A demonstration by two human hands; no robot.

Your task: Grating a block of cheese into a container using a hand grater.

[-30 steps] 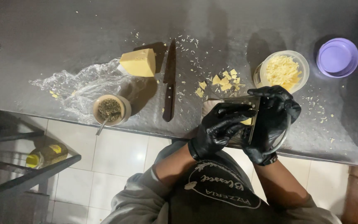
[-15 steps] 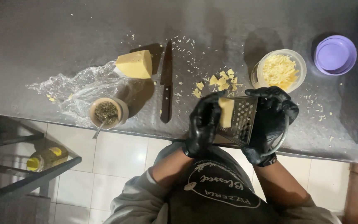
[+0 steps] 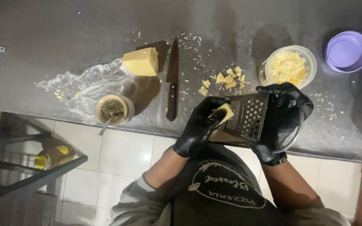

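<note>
Left hand (image 3: 200, 125), gloved in black, grips a small cheese piece (image 3: 224, 113) against the metal grater (image 3: 246, 119), which the right hand (image 3: 283, 119) clasps tilted over the bench (image 3: 63, 42) edge. Good strokes likely need fingertips clear of the holes and the grater braced firmly.

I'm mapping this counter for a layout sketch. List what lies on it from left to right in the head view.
Crumpled plastic wrap → small cup of green herbs → cheese block → knife → cheese piece in the left hand → grater → right hand → purple lid.
</note>
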